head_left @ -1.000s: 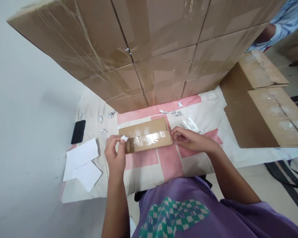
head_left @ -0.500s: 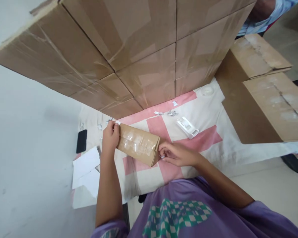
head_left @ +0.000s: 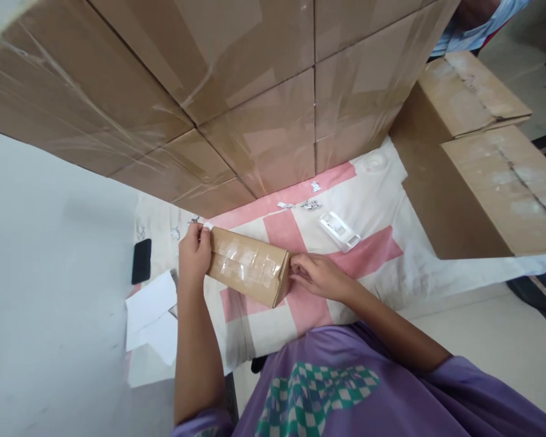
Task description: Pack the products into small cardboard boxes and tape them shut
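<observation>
A small taped cardboard box point(head_left: 246, 264) lies tilted in front of me on the pink and white cloth point(head_left: 309, 309). My left hand point(head_left: 195, 249) grips its left end, thumb on the near side. A small white bit point(head_left: 208, 226) shows by that thumb. At the box's right end face, my right hand point(head_left: 313, 274) has its fingers curled and pressed against the cardboard. What those fingertips hold, if anything, is hidden. Beyond the right hand lies a white plastic device point(head_left: 340, 231) with a window in it.
Stacked taped cartons point(head_left: 264, 133) form a wall at the back. More large cartons point(head_left: 500, 182) stand at right. A black phone point(head_left: 141, 261) and white papers point(head_left: 152, 315) lie at left. Foil scraps point(head_left: 310, 205) and a clear tape roll point(head_left: 375, 161) are farther back. Another person's sleeve point(head_left: 477, 36) shows upper right.
My right fingers have moved up against the box's end face; a small pale piece seen at them before is now hidden. My left hand keeps its hold. The view has shifted slightly.
</observation>
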{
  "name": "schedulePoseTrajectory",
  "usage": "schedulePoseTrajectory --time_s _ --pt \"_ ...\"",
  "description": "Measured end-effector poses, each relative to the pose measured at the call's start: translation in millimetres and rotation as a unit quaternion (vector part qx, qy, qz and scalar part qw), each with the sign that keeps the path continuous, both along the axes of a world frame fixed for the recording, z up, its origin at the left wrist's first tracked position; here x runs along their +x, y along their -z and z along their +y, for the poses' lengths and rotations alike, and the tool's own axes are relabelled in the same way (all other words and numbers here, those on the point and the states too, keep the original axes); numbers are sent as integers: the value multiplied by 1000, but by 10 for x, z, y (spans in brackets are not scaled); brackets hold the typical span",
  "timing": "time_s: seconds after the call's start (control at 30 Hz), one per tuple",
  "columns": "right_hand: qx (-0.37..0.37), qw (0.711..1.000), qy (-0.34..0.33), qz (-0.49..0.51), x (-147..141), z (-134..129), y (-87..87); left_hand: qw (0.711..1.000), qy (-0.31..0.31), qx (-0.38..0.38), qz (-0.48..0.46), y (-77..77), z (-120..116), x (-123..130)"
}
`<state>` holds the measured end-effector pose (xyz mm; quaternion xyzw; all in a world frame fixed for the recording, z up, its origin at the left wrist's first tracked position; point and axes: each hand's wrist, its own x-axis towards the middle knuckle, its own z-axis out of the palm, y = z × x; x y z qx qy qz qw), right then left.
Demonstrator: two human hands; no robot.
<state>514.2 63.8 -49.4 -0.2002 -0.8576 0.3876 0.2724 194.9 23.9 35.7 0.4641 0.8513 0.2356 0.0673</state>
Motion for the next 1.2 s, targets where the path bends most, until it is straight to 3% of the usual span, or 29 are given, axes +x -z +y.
schedulePoseTrajectory --time_s 0.23,0.4,0.67,0.83,1.03,1.2 --pt "59 998 22 20 -12 -3 75 1000 6 13 -2 -24 -18 25" --pt "110 993 25 24 -8 23 35 1000 30 10 2 -22 -21 11" --pt "230 972 -47 9 175 -110 -121 999 31 18 -3 12 -10 -11" --pt "280 957 -82 6 66 -73 -114 999 38 20 -5 17 13 -13" --pt "301 951 -41 55 -64 40 -116 999 37 34 0 12 -6 11" --pt "237 970 39 39 -38 24 -18 998 47 35 7 6 -5 11"
